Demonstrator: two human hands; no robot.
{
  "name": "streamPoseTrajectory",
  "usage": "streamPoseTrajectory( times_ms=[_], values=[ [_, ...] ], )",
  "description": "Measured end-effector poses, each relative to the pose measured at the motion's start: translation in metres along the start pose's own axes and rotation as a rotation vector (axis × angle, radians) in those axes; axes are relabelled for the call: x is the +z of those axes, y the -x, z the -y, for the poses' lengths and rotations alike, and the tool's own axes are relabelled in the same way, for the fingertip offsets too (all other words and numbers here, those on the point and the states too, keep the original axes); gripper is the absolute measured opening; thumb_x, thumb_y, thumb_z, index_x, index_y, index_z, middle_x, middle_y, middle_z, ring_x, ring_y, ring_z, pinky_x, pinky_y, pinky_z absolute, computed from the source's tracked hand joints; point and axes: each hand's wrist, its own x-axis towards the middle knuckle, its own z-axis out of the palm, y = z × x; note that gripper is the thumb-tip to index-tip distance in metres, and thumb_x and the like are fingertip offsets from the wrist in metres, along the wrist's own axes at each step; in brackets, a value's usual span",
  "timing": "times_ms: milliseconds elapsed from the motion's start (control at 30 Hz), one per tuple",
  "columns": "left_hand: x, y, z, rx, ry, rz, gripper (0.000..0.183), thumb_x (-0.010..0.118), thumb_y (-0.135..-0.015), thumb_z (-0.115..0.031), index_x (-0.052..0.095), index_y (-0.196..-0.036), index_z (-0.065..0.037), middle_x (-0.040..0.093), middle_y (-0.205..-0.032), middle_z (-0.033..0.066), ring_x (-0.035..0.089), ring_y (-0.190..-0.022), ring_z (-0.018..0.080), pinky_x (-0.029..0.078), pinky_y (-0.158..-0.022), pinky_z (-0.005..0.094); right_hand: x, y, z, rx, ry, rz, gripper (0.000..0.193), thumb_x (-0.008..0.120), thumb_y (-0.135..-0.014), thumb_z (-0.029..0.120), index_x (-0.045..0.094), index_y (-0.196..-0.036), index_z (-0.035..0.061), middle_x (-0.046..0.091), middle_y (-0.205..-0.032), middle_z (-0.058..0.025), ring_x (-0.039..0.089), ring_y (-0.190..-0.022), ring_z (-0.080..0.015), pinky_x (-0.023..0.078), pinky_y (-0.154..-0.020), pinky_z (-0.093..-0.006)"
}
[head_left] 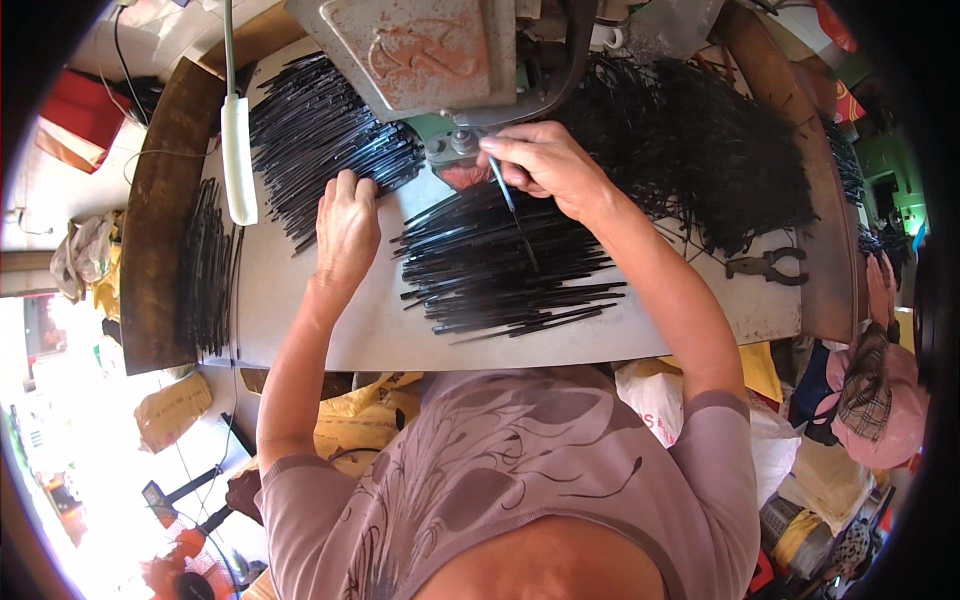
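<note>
My right hand (548, 165) pinches one thin black rod (514, 212) by its upper end, just in front of the machine head. The rod slants down over a pile of similar black rods (500, 285) lying in front of me. At the near edge of the left pile of rods (320, 130), my left hand (347, 225) has its fingers curled in. Whatever those fingertips hold is hidden. A grey machine (410, 50) with worn reddish paint overhangs the table, and its lower metal part with a bolt (460, 145) sits between my hands.
A large tangled heap of black strips (710, 140) covers the table's right side, with dark-handled pliers (768, 267) beside it. More rods (207, 270) lie along the left rim (155, 230). A white bar (238, 160) hangs at left. Another person's hand (880, 290) shows far right.
</note>
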Motion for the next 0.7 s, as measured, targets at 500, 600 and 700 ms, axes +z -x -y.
streamPoseTrajectory(
  times_ms=[500,600,700],
  values=[
    [-0.025,-0.017,-0.041,-0.184,0.645,0.009,0.006,0.05,-0.079,-0.002,0.047,-0.084,-0.001,0.049,-0.064,0.0131,0.049,-0.057,0.0277,0.041,-0.054,0.0326,-0.009,0.005,-0.008,-0.132,-0.53,-0.242,0.013,0.053,-0.079,0.004,0.053,-0.088,-0.0062,0.058,-0.082,-0.0137,0.06,-0.078,-0.0238,0.052,-0.071,-0.0318],
    [-0.025,-0.023,-0.05,-0.244,0.636,0.072,0.01,0.052,-0.078,-0.004,0.05,-0.087,-0.001,0.051,-0.063,0.0141,0.051,-0.056,0.0281,0.041,-0.054,0.0323,-0.003,0.004,-0.011,-0.145,-0.613,-0.25,0.013,0.052,-0.078,0.0,0.053,-0.088,-0.0087,0.058,-0.088,-0.0167,0.059,-0.084,-0.027,0.05,-0.077,-0.0355],
    [-0.015,-0.025,-0.049,-0.179,0.632,0.0,0.014,0.054,-0.077,-0.006,0.053,-0.09,0.0,0.055,-0.065,0.0153,0.053,-0.056,0.0272,0.042,-0.053,0.0316,0.007,0.001,-0.011,-0.172,-0.663,-0.274,0.013,0.052,-0.077,-0.002,0.054,-0.089,-0.0091,0.058,-0.09,-0.0172,0.059,-0.086,-0.0266,0.049,-0.079,-0.0362]
  ],
)
